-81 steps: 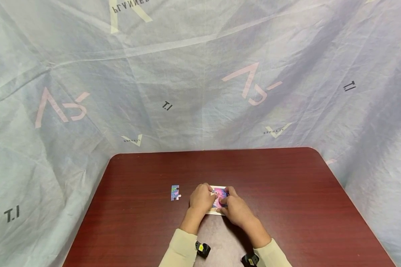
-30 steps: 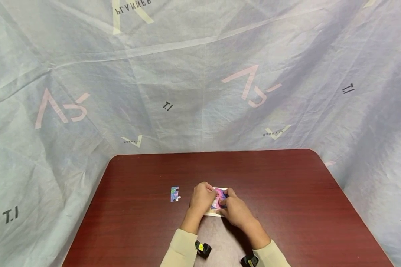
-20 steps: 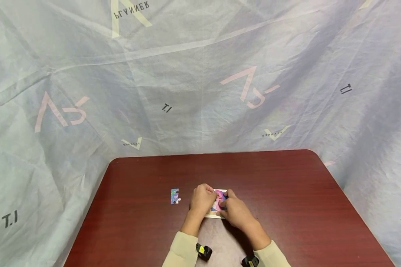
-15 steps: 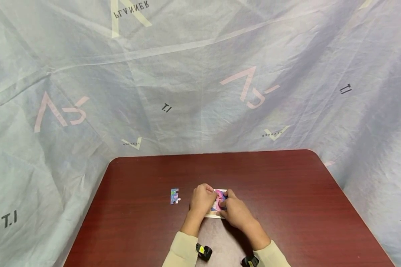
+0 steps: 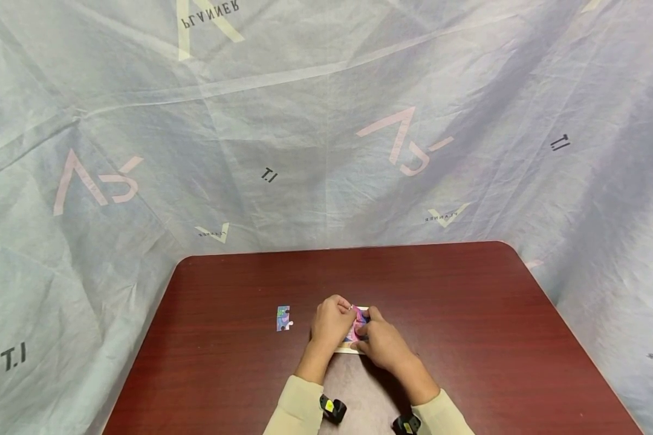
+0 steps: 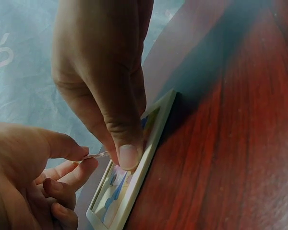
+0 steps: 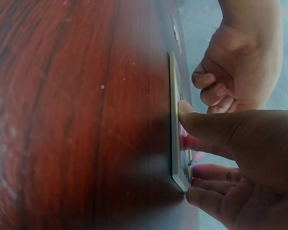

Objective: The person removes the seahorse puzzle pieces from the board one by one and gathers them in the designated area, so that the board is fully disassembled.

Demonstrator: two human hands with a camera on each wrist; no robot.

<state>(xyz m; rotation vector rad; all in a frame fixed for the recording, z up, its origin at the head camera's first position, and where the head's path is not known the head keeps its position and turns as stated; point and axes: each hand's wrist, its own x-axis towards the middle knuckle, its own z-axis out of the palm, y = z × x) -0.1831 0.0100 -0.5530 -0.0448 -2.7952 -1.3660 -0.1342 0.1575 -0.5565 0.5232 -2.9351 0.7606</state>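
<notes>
A small framed jigsaw puzzle (image 5: 346, 348) with a pink and blue picture lies on the table, partly covered by both hands. My left hand (image 5: 331, 323) pinches a thin puzzle piece (image 6: 93, 156) between thumb and forefinger, tilted up at the far left part of the picture. My right hand (image 5: 385, 341) holds the puzzle from the right side. In the right wrist view its thumb rests on the frame's near edge, one finger presses on the pink picture, and the others reach to the far end.
Joined loose puzzle pieces (image 5: 283, 318) lie on the table to the left of the hands. The reddish-brown table (image 5: 468, 302) has rounded far corners. A pale printed cloth (image 5: 326, 121) hangs behind it and along both sides.
The left fingers have lifted slightly, and a pink piece edge now tilts up beside them. The right hand stays in place. The loose pieces have not moved.
</notes>
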